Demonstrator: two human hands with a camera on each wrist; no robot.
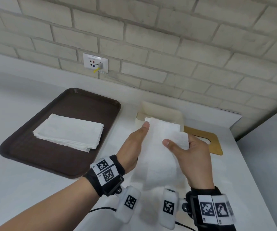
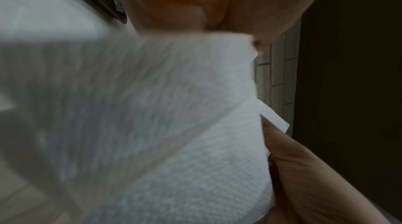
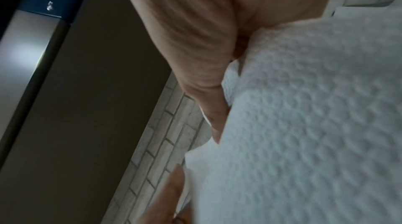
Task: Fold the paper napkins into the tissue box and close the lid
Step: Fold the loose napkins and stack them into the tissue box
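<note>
Head view shows your left hand (image 1: 132,147) and right hand (image 1: 192,157) pinching a white dimple-embossed paper napkin (image 1: 161,155), part-folded lengthwise.

From the head we look forward and down across the white counter (image 1: 26,189) toward the brick wall (image 1: 167,30), both hands in mid-view. Our left wrist camera looks along the palm, very close to the held napkin (image 2: 174,124). Our right wrist camera does likewise from the opposite side. All three share that napkin and the brick wall.
</note>
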